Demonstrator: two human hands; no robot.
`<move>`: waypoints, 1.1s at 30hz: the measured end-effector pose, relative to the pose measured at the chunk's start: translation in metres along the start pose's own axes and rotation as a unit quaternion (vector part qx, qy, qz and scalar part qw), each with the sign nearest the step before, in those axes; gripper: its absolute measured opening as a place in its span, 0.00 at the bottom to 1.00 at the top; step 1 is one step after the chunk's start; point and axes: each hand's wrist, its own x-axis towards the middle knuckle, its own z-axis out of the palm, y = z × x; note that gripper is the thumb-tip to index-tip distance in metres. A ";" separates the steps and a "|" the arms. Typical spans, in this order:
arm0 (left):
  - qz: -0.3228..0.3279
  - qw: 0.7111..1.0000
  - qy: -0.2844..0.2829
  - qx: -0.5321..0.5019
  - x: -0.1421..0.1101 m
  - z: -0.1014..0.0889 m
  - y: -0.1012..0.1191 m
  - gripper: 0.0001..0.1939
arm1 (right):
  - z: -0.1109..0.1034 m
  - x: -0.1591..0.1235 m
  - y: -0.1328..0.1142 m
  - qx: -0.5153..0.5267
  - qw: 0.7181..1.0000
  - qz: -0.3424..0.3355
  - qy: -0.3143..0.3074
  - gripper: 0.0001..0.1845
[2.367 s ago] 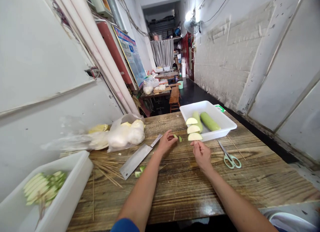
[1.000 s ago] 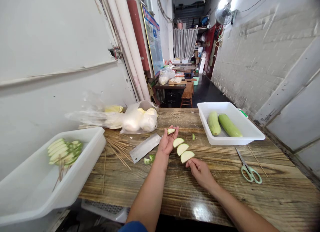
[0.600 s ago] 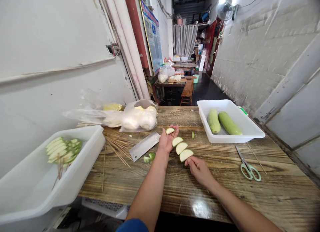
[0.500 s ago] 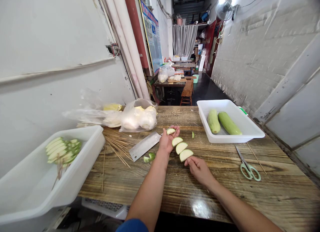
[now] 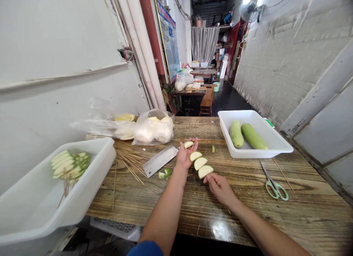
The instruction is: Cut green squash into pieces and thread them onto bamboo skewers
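Note:
My left hand (image 5: 183,157) is held palm up over the middle of the table, with a half-round zucchini slice (image 5: 189,144) lying against its fingers. Three more pale, green-edged zucchini slices (image 5: 200,163) line up slantwise from there toward my right hand (image 5: 221,187). That hand is closed in a pinch at the lower end of the row, on a skewer mostly hidden by the slices and fingers. Left of my left hand lies a cleaver (image 5: 160,161), flat on the wood. Small zucchini end pieces (image 5: 165,173) sit beside its blade.
Loose bamboo skewers (image 5: 129,158) lie at left, near a white tub (image 5: 30,201) with skewered slices. A plastic bag (image 5: 153,129) of pale round items stands behind. At right are a white tray (image 5: 260,153) with two whole zucchinis (image 5: 252,135), and green-handled scissors (image 5: 276,189).
Both hands and the slices stay in nearly the same place. The whole view has shifted very slightly.

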 end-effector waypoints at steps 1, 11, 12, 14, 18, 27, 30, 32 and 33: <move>0.000 1.000 -0.002 0.001 0.000 0.000 0.000 0.24 | 0.000 0.000 0.000 0.001 1.000 0.000 0.000 0.19; 0.000 1.000 -0.014 0.021 0.000 0.000 -0.002 0.22 | 0.001 0.000 0.002 -0.002 1.000 0.005 0.014 0.19; 0.001 1.000 -0.014 0.024 0.000 0.000 -0.002 0.22 | 0.001 0.000 0.002 -0.001 1.000 0.006 0.014 0.19; 0.003 0.999 -0.010 0.031 -0.001 0.001 -0.003 0.22 | 0.001 0.000 0.002 0.003 1.000 0.008 0.012 0.19; 0.010 0.999 -0.002 0.049 -0.003 0.002 -0.003 0.21 | 0.002 0.000 0.001 0.002 1.000 0.010 0.015 0.19; 0.025 0.996 -0.004 0.080 -0.004 0.003 -0.007 0.21 | 0.004 0.000 0.004 -0.004 1.000 0.008 0.027 0.20; 0.027 0.995 -0.005 0.092 -0.005 0.003 -0.008 0.21 | 0.005 0.001 0.006 0.001 0.999 0.010 0.032 0.20; 0.029 0.995 -0.004 0.099 -0.005 0.003 -0.010 0.21 | 0.005 0.001 0.008 0.005 0.999 0.016 0.029 0.20; 0.031 0.994 -0.003 0.102 -0.005 0.003 -0.010 0.21 | 0.005 0.000 0.008 0.005 0.999 0.018 0.026 0.20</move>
